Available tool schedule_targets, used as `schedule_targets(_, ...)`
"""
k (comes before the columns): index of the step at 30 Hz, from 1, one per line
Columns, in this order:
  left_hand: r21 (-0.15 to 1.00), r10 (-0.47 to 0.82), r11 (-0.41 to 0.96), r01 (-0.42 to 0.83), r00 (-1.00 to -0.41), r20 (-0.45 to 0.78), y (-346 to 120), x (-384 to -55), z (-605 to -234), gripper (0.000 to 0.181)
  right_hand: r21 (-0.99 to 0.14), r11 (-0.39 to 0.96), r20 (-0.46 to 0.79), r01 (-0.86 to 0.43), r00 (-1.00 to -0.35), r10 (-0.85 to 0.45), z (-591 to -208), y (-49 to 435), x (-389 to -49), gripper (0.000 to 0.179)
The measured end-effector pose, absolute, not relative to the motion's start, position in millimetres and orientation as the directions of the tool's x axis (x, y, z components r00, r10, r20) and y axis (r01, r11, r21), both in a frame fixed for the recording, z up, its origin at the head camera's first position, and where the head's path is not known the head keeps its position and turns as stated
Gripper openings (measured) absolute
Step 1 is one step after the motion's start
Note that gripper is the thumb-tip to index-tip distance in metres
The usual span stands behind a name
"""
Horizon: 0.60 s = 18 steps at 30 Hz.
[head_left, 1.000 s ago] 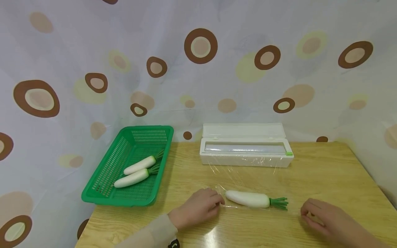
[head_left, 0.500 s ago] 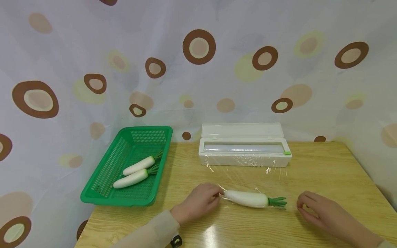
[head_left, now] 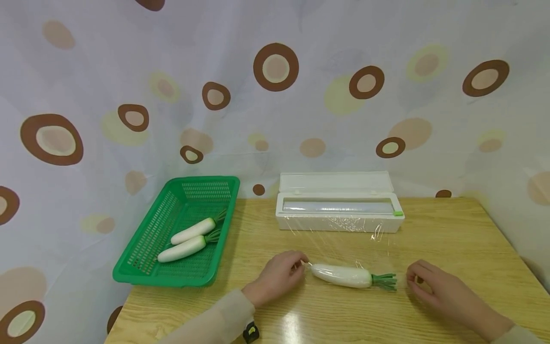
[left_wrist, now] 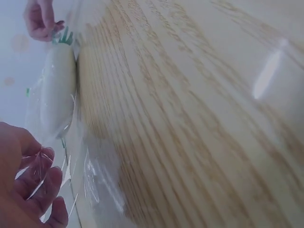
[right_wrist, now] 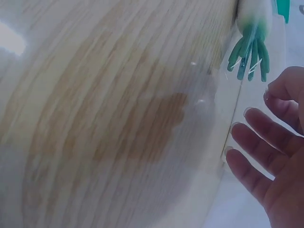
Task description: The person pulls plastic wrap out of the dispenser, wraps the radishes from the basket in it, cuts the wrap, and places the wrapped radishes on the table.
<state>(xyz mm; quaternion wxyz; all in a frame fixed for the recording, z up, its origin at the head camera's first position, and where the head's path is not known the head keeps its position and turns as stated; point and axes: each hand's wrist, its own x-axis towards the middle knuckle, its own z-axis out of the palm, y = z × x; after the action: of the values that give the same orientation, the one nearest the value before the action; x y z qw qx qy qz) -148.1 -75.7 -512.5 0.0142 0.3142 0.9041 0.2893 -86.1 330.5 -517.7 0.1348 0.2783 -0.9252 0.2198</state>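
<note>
A white radish [head_left: 341,275] with green stalks lies on the table, its body glinting under clear cling film [head_left: 343,248]. At its pale tip my left hand [head_left: 278,277] pinches the film's edge; the left wrist view shows the film bunched between thumb and fingers [left_wrist: 40,154]. Beyond the stalks, my right hand [head_left: 447,291] holds thumb and forefinger together at the film's other side, the remaining fingers [right_wrist: 256,137] loosely spread. The film is hard to see there. From the hands it runs back to a white cling film box [head_left: 339,223] with its lid up and a roll inside.
At the left stands a green plastic basket [head_left: 229,224] with two more white radishes [head_left: 182,249] in it. A wooden table [head_left: 451,239] carries everything, and a patterned curtain [head_left: 313,119] hangs behind. A small green piece [head_left: 398,213] sits on the box's right end.
Both hands have shifted away from me, and the right has also come left toward the stalks. The film now shines across the radish. Basket and box stay put.
</note>
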Motion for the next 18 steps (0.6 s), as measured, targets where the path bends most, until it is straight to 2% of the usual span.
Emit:
schedule_targets(3,0.534,0.557,0.652,0.539,-0.818,0.146,-72.5,-149.7,-514.8,0.019,-0.376,0.779,0.306,-0.502,-0.861,-0.407,-517.8,329.7,-87.4,0.033)
schedule_targets(6,0.528,0.545,0.664,0.53,-0.826,0.144,-70.2,-151.3,-517.8,0.02,-0.404,0.791,0.256,-0.459,-0.887,-0.384,-518.4,328.7,-89.6,0.029)
schedule_targets(15,0.497,0.543,0.669,0.553,-0.82,0.18,-70.4,-152.2,-523.3,0.017,-0.427,0.798,0.188,-0.425,-0.905,-0.382,-521.3,327.7,-94.3,0.023)
schedule_targets(18,0.437,0.557,0.673,0.596,-0.798,0.23,-68.9,-150.6,-523.4,0.018,-0.43,0.802,0.173,-0.414,-0.91,-0.377,-521.0,328.5,-94.1,0.02)
